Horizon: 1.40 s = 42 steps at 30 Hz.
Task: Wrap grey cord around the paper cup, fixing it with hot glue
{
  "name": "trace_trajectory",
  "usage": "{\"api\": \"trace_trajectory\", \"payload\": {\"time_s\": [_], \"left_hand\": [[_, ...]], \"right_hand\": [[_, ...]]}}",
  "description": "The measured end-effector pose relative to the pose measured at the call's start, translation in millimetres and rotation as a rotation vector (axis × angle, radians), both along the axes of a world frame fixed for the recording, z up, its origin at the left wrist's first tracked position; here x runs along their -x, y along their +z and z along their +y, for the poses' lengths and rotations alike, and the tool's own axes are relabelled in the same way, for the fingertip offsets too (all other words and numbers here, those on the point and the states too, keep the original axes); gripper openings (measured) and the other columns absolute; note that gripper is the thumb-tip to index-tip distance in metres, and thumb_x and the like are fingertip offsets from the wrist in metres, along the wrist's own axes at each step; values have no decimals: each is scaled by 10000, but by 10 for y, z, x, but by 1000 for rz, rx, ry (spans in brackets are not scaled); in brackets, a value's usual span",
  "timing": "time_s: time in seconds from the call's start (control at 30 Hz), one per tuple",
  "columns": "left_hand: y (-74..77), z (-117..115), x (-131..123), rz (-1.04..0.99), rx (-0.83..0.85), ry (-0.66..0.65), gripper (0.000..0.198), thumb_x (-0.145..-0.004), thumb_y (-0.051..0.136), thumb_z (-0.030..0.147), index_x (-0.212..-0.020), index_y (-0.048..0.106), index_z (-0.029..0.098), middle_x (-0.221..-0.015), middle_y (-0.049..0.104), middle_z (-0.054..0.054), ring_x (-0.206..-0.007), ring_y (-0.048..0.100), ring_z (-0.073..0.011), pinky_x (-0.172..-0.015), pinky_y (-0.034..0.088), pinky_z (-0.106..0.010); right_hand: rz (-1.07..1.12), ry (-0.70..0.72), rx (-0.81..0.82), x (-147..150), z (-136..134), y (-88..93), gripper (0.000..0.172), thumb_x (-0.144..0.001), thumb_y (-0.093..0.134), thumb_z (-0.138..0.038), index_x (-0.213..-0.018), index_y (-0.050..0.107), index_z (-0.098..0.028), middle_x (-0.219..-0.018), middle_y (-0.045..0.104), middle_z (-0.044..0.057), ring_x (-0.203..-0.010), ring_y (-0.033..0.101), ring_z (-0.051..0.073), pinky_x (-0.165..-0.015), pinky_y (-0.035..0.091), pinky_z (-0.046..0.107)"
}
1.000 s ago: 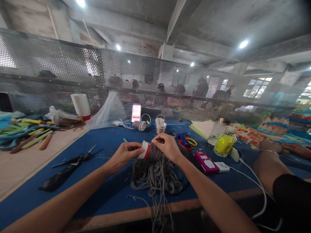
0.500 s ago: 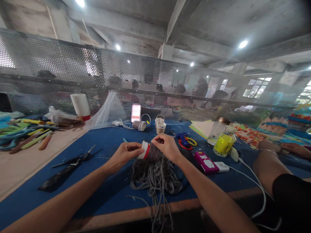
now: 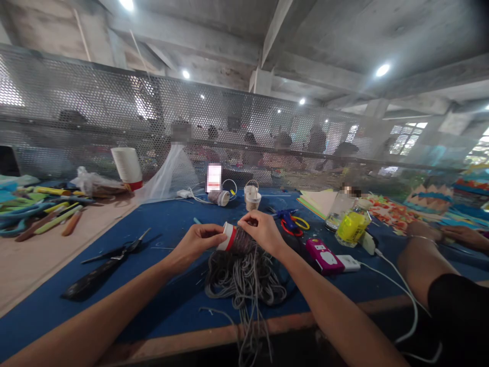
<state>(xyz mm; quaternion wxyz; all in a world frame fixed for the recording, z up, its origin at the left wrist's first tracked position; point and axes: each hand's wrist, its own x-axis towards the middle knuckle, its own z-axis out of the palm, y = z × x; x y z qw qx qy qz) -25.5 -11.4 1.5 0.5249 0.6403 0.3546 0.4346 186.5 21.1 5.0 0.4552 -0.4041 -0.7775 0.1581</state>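
The left hand (image 3: 194,243) pinches the rim of a paper cup (image 3: 228,236) held between both hands; the right hand (image 3: 263,230) presses grey cord (image 3: 244,275) against its side. Light and crushable, the cup probably wants gentle rim grips; the cord hangs limp onto the counter (image 3: 160,224).

The small white paper cup with a red band (image 3: 228,236) looks smooth and matt, and dull grey fibrous cord (image 3: 244,275) is wound rough around its body and heaped loose below. The blue cloth mat (image 3: 168,224) over the bench is matt and felt-like; bare wood shows at the near edge. Black metal scissors (image 3: 103,265) look dark with a slight sheen. The magenta plastic case (image 3: 320,256) looks glossy, and the clear bottle of yellow liquid (image 3: 351,227) shines.
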Motion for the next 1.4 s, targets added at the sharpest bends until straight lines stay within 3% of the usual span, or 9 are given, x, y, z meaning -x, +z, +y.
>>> {"api": "trace_trajectory", "payload": {"time_s": [0.9,1.1,1.4], "left_hand": [[-2,15,-3,-3,-6,-10,211,-771,721,317,-916,777,173,-851,758,-51,-792,639,-197,-772,464,-298],[-13,25,10,2,1,-24,213,-785,712,328,-914,773,171,-864,755,-50,-795,633,-189,-774,455,-288],[-42,58,24,-42,3,5,227,-773,725,327,-934,777,176,-830,747,-57,-750,648,-189,-720,476,-279]], "right_hand": [[38,4,49,7,-11,15,126,-823,656,-280,-786,720,-178,-748,690,9,-677,603,132,-636,430,227],[72,21,-1,-1,5,-2,163,-866,616,-305,-850,740,-200,-830,718,12,-746,633,140,-697,446,234],[69,-117,-47,-35,9,14,309,-938,499,-430,-965,718,-213,-933,700,38,-822,634,160,-768,454,255]]}}
